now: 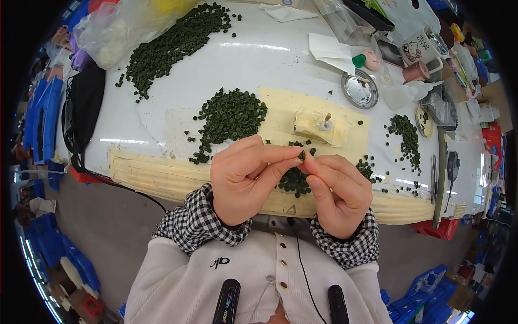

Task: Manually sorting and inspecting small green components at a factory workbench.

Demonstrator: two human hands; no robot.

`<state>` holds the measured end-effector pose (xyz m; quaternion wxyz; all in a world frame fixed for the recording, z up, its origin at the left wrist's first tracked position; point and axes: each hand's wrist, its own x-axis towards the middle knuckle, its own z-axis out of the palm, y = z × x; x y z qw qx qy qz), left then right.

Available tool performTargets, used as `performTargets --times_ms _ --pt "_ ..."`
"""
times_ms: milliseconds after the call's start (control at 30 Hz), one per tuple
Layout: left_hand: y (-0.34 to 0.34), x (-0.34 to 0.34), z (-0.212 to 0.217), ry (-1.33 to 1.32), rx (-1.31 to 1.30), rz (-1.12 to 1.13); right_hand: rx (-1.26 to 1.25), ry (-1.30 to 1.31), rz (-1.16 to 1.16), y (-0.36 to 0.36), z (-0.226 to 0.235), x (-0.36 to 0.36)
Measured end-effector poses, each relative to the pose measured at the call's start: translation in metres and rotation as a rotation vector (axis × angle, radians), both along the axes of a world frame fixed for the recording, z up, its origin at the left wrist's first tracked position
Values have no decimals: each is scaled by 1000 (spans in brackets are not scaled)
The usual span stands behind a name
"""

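My left hand (244, 181) and my right hand (337, 191) meet above the near edge of the white table (259, 59), fingertips pinched together on one small dark green round piece (302, 156). Both thumbs and forefingers touch it. A small pile of the same green pieces (294, 182) lies just below the hands. A larger heap (229, 116) sits behind my left hand, partly on a cream-coloured taped pad (280, 116). On that pad stands a small cream block with a metal pin (322, 125), just beyond my fingertips.
A long band of green pieces (172, 46) runs across the far left beside clear plastic bags (124, 27). More pieces (407, 137) lie at right near a round metal lid (359, 89), a mug (423, 47), tape and clutter. Blue crates (46, 108) stand on the floor.
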<state>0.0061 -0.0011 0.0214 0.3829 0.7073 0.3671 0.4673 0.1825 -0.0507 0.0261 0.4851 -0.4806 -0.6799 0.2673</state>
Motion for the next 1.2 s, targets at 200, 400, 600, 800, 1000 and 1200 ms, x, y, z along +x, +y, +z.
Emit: performTargets --times_ms 200,400,600,800,1000,1200 --pt "2 1 -3 -56 -22 -2 -4 23 -7 1 3 -1" --pt "1 0 -2 -81 -68 -5 9 13 -5 3 6 0" --pt "1 -1 -1 -94 -83 -8 -5 -23 -8 3 9 0" --pt "2 -2 -2 -66 -1 24 111 -153 -263 15 21 12" --pt "2 -2 -2 -81 7 22 173 -363 -219 27 37 18" --pt "0 -3 1 -42 14 9 -79 29 -17 19 20 3"
